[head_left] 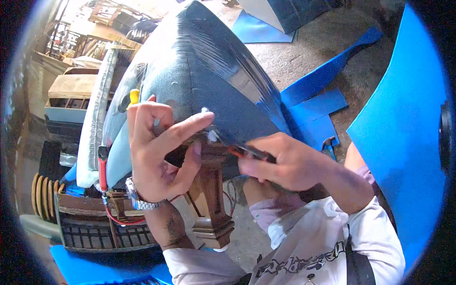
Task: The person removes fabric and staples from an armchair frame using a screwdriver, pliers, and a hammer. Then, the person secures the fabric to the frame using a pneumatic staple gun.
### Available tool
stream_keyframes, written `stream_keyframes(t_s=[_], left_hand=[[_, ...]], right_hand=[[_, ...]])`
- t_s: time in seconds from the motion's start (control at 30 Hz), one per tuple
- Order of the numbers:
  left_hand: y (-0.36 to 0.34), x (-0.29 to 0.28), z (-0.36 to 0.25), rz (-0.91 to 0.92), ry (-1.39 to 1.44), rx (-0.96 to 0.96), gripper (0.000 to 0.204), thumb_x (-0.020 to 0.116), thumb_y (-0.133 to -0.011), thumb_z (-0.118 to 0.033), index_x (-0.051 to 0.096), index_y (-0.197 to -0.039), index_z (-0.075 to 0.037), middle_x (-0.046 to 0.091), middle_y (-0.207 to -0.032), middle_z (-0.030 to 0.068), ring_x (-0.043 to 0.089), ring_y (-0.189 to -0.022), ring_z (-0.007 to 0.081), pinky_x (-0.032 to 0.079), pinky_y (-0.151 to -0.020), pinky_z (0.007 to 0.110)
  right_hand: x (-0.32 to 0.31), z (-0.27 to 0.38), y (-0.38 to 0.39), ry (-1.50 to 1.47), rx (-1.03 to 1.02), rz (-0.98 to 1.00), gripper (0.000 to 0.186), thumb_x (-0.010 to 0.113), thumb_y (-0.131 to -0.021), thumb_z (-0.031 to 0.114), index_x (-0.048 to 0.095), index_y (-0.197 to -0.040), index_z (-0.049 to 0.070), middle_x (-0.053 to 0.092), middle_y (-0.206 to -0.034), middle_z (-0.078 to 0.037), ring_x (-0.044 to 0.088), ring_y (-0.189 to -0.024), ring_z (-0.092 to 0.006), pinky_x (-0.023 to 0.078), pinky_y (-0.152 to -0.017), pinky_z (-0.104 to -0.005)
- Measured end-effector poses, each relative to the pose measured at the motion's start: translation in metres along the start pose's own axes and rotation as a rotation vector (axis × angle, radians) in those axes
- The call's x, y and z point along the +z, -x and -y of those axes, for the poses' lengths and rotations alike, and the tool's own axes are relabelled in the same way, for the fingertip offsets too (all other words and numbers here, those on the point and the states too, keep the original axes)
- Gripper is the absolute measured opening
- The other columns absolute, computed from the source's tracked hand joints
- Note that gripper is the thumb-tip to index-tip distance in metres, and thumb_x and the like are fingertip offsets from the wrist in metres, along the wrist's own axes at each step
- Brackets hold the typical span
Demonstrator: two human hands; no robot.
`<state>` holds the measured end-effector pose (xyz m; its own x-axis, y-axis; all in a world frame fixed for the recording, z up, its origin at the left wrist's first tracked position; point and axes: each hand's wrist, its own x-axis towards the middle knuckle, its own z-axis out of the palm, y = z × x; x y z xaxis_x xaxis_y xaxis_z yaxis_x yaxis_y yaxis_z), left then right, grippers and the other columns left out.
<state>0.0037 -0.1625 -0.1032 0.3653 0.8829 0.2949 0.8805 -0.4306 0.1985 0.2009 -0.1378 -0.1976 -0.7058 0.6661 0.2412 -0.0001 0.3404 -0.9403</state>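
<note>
My right hand (287,161) is closed round a black and orange hand tool (244,152). Motion blurs its narrow head, which points left, so I cannot tell its exact kind. A small white piece (213,137) shows near that head. My left hand (159,147) has its index finger stretched out and thumb apart, while the other fingers curl in. Just above those curled fingers a yellow handle-like piece (134,96) sticks up; whether they grip it is unclear. Below both hands stands a carved brown wooden leg (207,199), attached to a grey-blue upholstered piece (190,76) partly wrapped in clear film.
Blue sheets (318,114) lie on the floor at right, with a hammer (328,146) beside them. Another large blue sheet (408,142) rises at far right. To the left hangs a red-handled air tool (102,171) with a red hose, above a wooden frame (85,213).
</note>
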Motion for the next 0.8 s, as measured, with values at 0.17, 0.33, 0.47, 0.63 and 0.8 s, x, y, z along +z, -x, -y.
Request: stream_keyframes(t_s=[0.17,0.33,0.47,0.63,0.8], left_hand=[[-0.006,0.001,-0.002,-0.029,-0.047,0.026,0.035,0.061,-0.048,-0.011,0.065,-0.082,-0.013,0.033,-0.072,0.0050,0.038,-0.071,0.0237,0.036,-0.081,0.040],[-0.006,0.003,-0.006,-0.032,-0.059,0.016,0.034,0.062,-0.047,-0.012,0.064,-0.081,-0.013,0.034,-0.072,0.0054,0.038,-0.071,0.0243,0.036,-0.081,0.040],[-0.007,-0.007,-0.008,-0.016,-0.009,-0.028,0.028,0.061,-0.048,-0.011,0.061,-0.076,-0.012,0.039,-0.073,0.0070,0.040,-0.073,0.0259,0.036,-0.082,0.043],[-0.001,-0.007,-0.006,-0.037,0.028,-0.043,0.027,0.061,-0.048,-0.011,0.061,-0.075,-0.011,0.040,-0.074,0.0071,0.042,-0.075,0.0263,0.036,-0.086,0.044],[0.004,0.001,-0.003,-0.127,0.050,-0.048,0.024,0.064,-0.048,-0.012,0.062,-0.071,-0.009,0.042,-0.075,0.0065,0.044,-0.076,0.0257,0.035,-0.090,0.046]], right_hand=[[0.026,0.010,0.017,0.125,0.042,-0.243,0.027,0.061,-0.080,0.022,0.054,-0.084,-0.004,0.054,-0.078,-0.017,0.056,-0.065,-0.0291,0.044,-0.057,-0.0341],[0.009,0.021,0.020,-0.196,0.183,-0.050,0.025,0.059,-0.082,0.019,0.052,-0.086,-0.005,0.051,-0.079,-0.016,0.053,-0.063,-0.0258,0.042,-0.057,-0.0326],[0.015,0.019,0.015,-0.554,0.348,0.101,0.026,0.051,-0.087,0.023,0.053,-0.096,-0.002,0.054,-0.085,-0.019,0.056,-0.078,-0.0351,0.045,-0.071,-0.0400],[0.003,0.031,0.006,-0.545,0.417,0.006,0.027,0.048,-0.090,0.025,0.055,-0.091,-0.001,0.054,-0.070,-0.013,0.054,-0.068,-0.0238,0.043,-0.066,-0.0329],[0.010,0.010,0.008,-0.328,0.267,-0.184,0.022,0.056,-0.085,0.023,0.059,-0.087,0.001,0.054,-0.074,-0.013,0.055,-0.071,-0.0255,0.044,-0.066,-0.0322]])
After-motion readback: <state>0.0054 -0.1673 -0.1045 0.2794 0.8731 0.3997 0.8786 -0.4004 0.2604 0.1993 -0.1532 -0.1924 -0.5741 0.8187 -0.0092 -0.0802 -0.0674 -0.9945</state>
